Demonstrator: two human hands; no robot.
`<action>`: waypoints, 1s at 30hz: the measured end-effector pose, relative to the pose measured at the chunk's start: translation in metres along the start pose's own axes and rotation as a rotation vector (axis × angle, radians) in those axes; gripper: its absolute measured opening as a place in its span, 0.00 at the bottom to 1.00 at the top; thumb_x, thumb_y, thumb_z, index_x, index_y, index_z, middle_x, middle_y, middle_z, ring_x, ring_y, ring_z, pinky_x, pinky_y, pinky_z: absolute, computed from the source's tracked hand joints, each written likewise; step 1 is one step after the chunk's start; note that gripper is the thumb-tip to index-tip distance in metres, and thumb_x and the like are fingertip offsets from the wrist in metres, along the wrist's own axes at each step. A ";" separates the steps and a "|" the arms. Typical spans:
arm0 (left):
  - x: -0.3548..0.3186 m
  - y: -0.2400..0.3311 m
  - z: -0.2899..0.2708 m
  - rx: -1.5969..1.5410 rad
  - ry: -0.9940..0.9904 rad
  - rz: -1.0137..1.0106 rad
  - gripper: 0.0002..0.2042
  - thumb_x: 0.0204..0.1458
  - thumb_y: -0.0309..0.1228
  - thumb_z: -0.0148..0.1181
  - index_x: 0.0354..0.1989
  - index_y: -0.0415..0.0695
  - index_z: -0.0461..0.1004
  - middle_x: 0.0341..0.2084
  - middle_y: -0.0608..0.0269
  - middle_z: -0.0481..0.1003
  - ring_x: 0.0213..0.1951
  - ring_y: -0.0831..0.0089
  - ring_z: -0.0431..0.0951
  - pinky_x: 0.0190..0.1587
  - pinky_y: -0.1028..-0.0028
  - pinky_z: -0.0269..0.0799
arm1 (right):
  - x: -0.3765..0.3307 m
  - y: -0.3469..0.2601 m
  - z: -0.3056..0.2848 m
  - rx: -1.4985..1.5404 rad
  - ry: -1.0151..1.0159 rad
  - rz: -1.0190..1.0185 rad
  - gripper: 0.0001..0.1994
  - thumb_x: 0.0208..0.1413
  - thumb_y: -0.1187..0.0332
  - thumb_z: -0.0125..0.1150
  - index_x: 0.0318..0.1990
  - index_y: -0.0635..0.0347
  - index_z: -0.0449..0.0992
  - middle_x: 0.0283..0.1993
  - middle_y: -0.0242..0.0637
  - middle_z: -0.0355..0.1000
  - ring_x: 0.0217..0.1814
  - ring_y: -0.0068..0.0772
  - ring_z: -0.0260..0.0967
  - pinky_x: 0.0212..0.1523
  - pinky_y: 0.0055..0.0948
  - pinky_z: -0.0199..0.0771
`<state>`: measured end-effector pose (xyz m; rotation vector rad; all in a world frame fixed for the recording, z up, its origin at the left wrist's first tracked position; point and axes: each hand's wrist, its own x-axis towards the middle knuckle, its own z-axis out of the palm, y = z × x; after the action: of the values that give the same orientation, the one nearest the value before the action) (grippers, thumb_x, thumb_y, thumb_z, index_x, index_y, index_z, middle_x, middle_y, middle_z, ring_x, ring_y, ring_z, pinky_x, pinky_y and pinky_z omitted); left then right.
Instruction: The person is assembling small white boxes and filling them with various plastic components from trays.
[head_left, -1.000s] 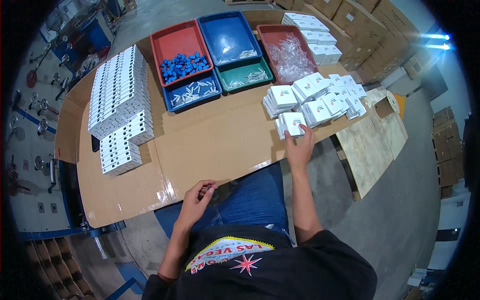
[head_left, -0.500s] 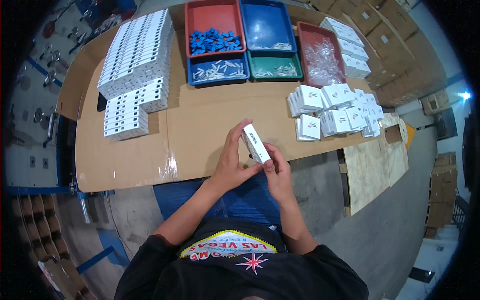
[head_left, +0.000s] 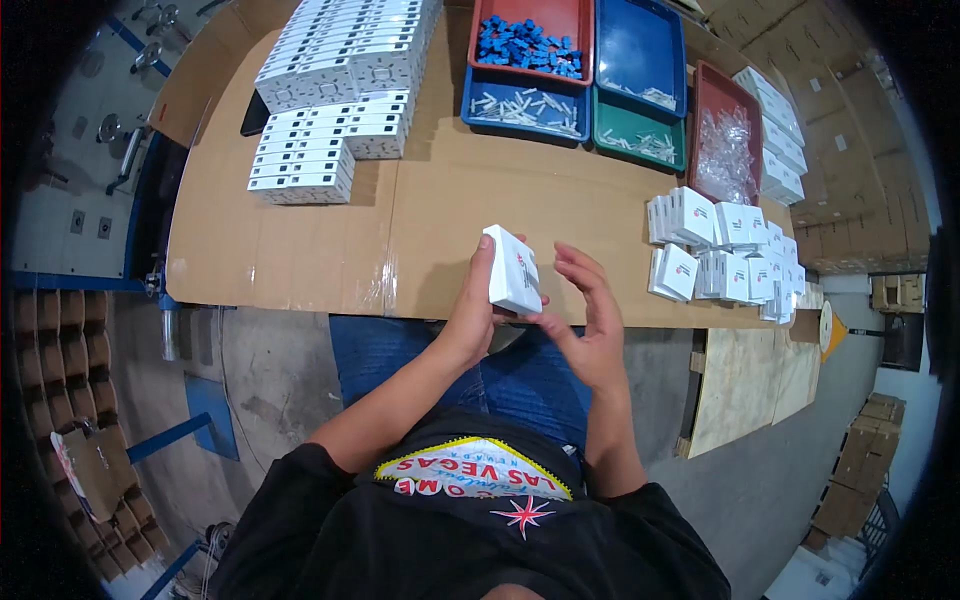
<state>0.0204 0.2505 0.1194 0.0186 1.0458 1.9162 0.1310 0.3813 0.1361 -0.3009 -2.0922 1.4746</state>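
Above the near edge of the cardboard-covered table [head_left: 440, 200], my left hand [head_left: 468, 318] grips a small flat white box [head_left: 516, 275] with dark and red printing on its face. The box is tilted upright, its printed side turned toward the right. My right hand [head_left: 595, 335] is beside it with the fingers spread; its thumb is close to the box's lower corner, and I cannot tell whether it touches. Small white boxes [head_left: 735, 225] like the held one lie in a group at the right of the table.
Tall stacks of white boxes [head_left: 345, 50] stand at the left. Along the back are a red tray [head_left: 584, 30] of blue pieces, a blue tray [head_left: 480, 122] and a green tray [head_left: 605, 140] of white pieces, another blue tray [head_left: 640, 45], and a dark red tray [head_left: 706, 80] of clear plastic.
My right hand has come off the box and its fingers have opened. The box has turned so its printed face shows. The view has shifted, so the table sits higher and further right.
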 end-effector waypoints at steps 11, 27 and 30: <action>-0.011 0.019 -0.007 0.106 -0.037 -0.166 0.41 0.64 0.70 0.26 0.73 0.50 0.56 0.54 0.55 0.74 0.50 0.60 0.81 0.43 0.62 0.82 | 0.014 0.017 0.015 0.072 -0.224 0.053 0.35 0.46 0.69 0.78 0.64 0.60 0.73 0.70 0.48 0.66 0.69 0.46 0.67 0.67 0.40 0.68; -0.008 0.005 -0.016 -0.085 0.006 -0.270 0.34 0.66 0.64 0.36 0.61 0.46 0.68 0.44 0.59 0.77 0.40 0.61 0.83 0.39 0.58 0.84 | 0.011 -0.002 0.021 -0.009 -0.192 -0.023 0.25 0.71 0.50 0.50 0.58 0.62 0.78 0.64 0.48 0.68 0.64 0.44 0.69 0.63 0.37 0.69; -0.005 -0.003 -0.021 -0.116 -0.032 -0.330 0.34 0.65 0.67 0.36 0.61 0.50 0.68 0.44 0.60 0.78 0.41 0.62 0.84 0.38 0.59 0.85 | 0.011 0.007 0.029 0.092 -0.229 -0.108 0.23 0.71 0.52 0.51 0.58 0.62 0.78 0.64 0.50 0.69 0.67 0.48 0.68 0.65 0.40 0.69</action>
<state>0.0169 0.2333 0.1057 -0.1776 0.8559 1.6662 0.1050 0.3664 0.1259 0.0175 -2.1698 1.5969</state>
